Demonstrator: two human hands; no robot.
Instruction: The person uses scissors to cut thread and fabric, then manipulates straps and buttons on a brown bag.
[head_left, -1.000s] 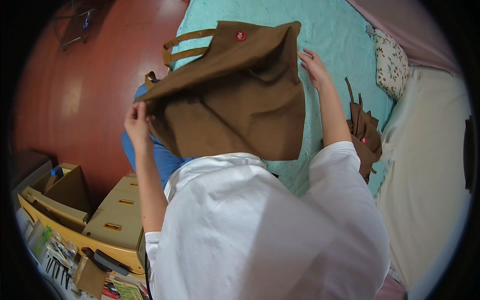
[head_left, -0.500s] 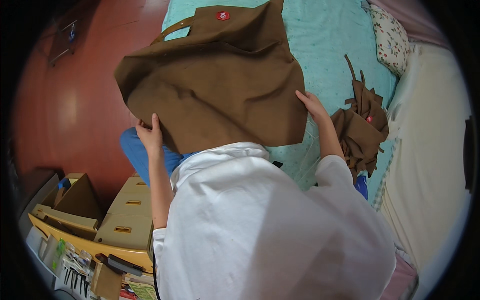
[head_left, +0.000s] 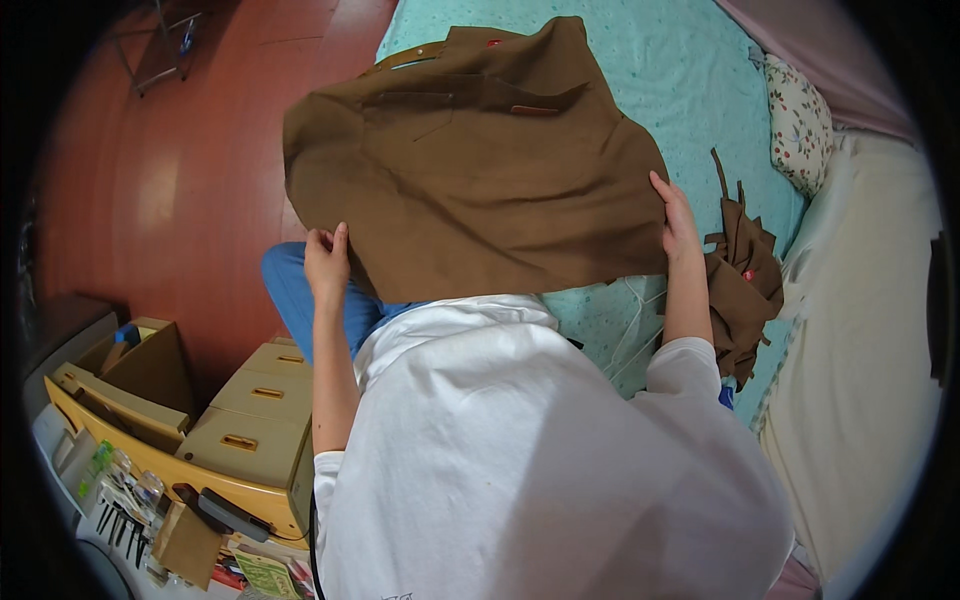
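Observation:
A brown apron is stretched between my two hands, over my lap and the bed. It has front pockets, a small reddish tab, a red badge near its top and a strap at the far left. My left hand pinches its near left edge, thumb on top. At its right edge my right hand is closed on the cloth, thumb on top and the other fingers partly hidden. Right of that hand lies a crumpled brown cloth bundle with straps and a red badge.
The bed has a turquoise sheet, with a white cord near my right forearm. A cherry-patterned pillow lies at the far right. On my left are the red floor and beige storage boxes.
Both hands have shifted right with the apron. Its upper part has sunk and folded, so the badge is mostly hidden, and the front pockets and small tab now show.

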